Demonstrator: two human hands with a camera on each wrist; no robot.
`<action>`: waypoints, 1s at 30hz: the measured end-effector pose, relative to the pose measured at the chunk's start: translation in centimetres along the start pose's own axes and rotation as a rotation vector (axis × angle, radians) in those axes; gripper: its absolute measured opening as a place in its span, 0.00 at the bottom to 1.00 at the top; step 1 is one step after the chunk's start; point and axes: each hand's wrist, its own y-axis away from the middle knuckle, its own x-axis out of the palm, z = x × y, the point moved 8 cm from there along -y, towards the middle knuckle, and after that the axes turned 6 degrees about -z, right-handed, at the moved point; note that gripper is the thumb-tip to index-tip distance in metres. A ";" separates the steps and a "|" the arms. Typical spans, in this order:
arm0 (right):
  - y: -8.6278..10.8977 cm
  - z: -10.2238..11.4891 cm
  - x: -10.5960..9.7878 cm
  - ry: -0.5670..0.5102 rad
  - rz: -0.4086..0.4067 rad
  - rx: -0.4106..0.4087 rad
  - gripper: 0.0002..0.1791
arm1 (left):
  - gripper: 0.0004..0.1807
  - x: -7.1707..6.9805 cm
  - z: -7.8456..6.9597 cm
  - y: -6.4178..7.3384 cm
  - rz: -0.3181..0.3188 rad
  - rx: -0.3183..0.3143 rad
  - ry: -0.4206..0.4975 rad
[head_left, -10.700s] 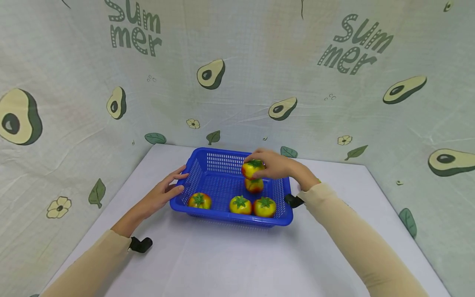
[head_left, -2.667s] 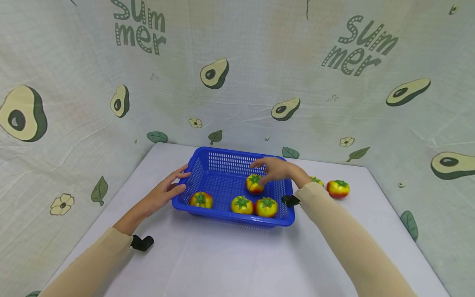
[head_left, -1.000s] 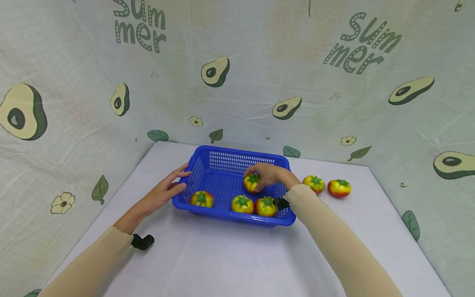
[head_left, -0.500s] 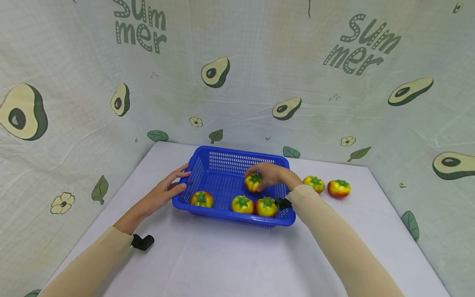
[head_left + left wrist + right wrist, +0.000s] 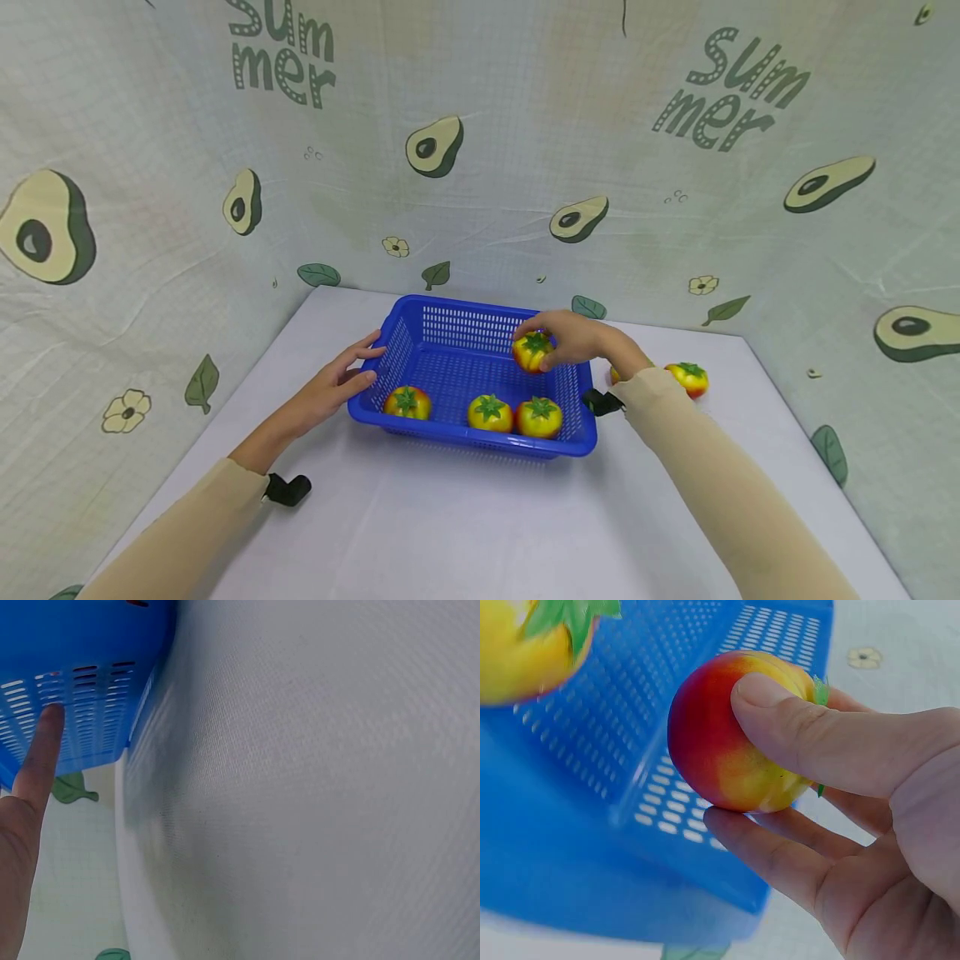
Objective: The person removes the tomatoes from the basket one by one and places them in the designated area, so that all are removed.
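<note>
My right hand (image 5: 576,336) holds a yellow-and-red tomato (image 5: 531,355) with a green leafy top, raised inside the right side of a blue plastic basket (image 5: 450,375). In the right wrist view the thumb presses one side of this tomato (image 5: 705,742) and the fingers support the other. Three similar tomatoes lie along the basket's front: one tomato (image 5: 407,403) at left, a second tomato (image 5: 490,413) and a third tomato (image 5: 538,418) side by side at right. My left hand (image 5: 324,398) rests against the basket's left rim, fingers extended; a finger touches the slotted wall in the left wrist view.
Right of the basket, on the white table (image 5: 465,525), lie two more tomatoes. The nearer tomato (image 5: 615,376) is mostly hidden by my right wrist, the farther tomato (image 5: 689,380) partly by the sleeve. A patterned cloth (image 5: 495,167) hangs behind and at both sides.
Since the earliest frame two tomatoes have come to lie on the table at right. In the last half second my right hand lifted another from the basket floor and moved right. The left hand stayed put.
</note>
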 end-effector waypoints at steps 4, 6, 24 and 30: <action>1.1 -0.4 -1.1 0.001 -0.021 0.013 0.31 | 0.26 0.0 0.2 0.0 0.002 -0.009 0.010; 1.5 -0.6 -1.6 0.005 -0.035 0.021 0.31 | 0.26 0.1 0.3 0.0 0.004 -0.012 0.013; 5.8 -2.9 -5.9 -0.023 -0.151 0.060 0.32 | 0.26 0.0 0.4 0.0 0.004 -0.021 0.010; 7.7 -4.1 -7.2 -0.026 -0.198 0.119 0.32 | 0.26 0.0 0.3 -0.1 0.004 -0.021 0.011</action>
